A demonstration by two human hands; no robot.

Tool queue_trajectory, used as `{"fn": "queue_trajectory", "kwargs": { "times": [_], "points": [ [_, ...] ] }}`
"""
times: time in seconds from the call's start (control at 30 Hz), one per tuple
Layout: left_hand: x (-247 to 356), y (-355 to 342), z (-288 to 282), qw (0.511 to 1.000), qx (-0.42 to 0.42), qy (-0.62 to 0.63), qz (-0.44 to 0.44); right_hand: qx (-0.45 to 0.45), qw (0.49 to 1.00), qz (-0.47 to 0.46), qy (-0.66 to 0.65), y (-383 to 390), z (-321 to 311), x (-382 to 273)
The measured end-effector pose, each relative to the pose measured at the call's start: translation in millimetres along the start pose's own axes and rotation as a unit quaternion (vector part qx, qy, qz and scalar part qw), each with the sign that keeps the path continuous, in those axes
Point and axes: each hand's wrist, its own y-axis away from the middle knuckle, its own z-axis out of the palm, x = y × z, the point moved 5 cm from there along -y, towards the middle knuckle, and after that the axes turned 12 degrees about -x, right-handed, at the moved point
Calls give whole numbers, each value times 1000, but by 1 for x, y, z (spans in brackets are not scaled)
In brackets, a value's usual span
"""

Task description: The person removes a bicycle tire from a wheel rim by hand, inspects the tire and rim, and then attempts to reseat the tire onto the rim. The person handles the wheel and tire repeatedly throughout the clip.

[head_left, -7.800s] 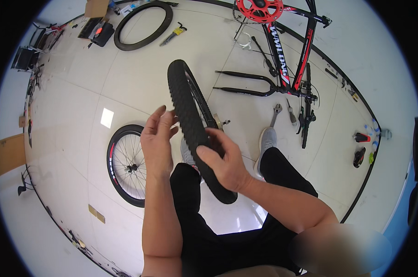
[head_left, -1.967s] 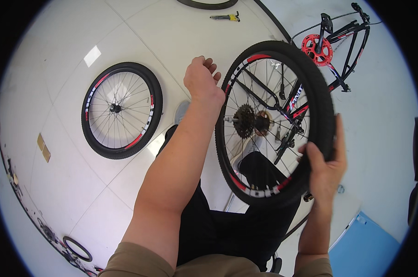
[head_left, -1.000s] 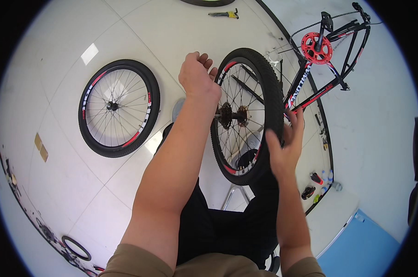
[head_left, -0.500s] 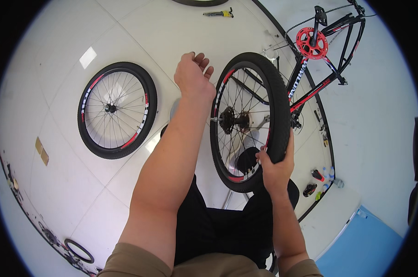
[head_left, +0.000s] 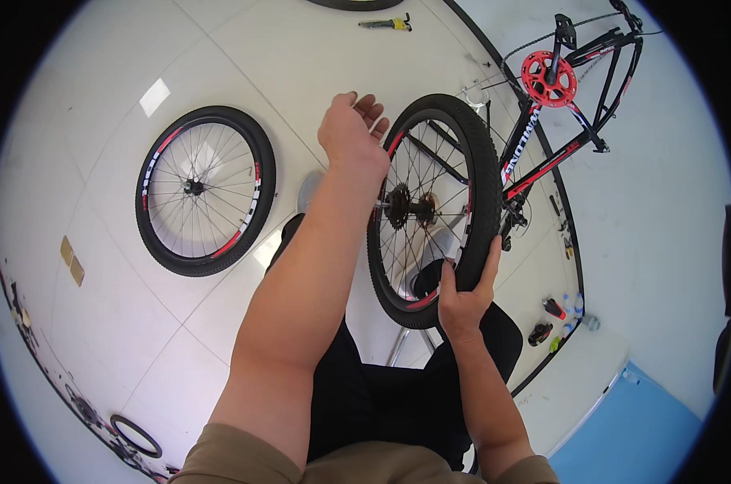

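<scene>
Black-tyred bicycle wheel with red-and-white rim markings (head_left: 420, 211) stands near upright in front of you, over your right leg, turned so its dark toothed sprocket cluster (head_left: 397, 206) faces left. Your right hand (head_left: 465, 306) has it at the lower right: thumb on the rim side, fingers along the knobbly tread, tyre pinched between. Your left hand (head_left: 349, 133) is at the upper left of the wheel, fingers loosely curled and a little apart, nothing seen in them. Left wrist overlaps the wheel's edge; cannot tell whether they touch. Wheel's bottom sits close to your black trousers (head_left: 494, 347); contact there unclear.

About you: second black-tyred spoked wheel (head_left: 194, 187) lies flat on the pale tiled floor (head_left: 123, 323), left, well apart. Black-and-red bicycle frame (head_left: 543, 172) lies beyond the held wheel, upper right, bearing a red round chainring (head_left: 533, 79). Yellow-and-black slim tool (head_left: 398, 24) near the top edge, just below a partly cut-off black tyre (head_left: 357, 5).
</scene>
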Motion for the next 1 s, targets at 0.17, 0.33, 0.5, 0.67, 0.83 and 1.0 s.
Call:
{"fn": "queue_trajectory", "kwargs": {
  "times": [0.17, 0.33, 0.5, 0.67, 0.83, 1.0],
  "points": [
    [0, -5, -6, 1000, 12, -13, 13, -55, 987, 114, -103, -62, -30, -28],
    [14, -9, -14, 999, 16, -6, 44, -69, 991, 41, -104, -105, -120, -85],
    [34, -7, -15, 997, 19, 25, 72, -71, 980, 156, 100, -97, -303, -146],
    [41, 1, -8, 995, -1, 44, 91, -69, 954, 68, 282, -84, -180, -90],
    [40, -8, -11, 995, -1, 32, 93, -98, 977, -53, 182, -113, 7, -11],
    [37, -1, -7, 997, 14, 29, 76, -144, 987, -66, 24, -136, 25, -40]
  ]
}}
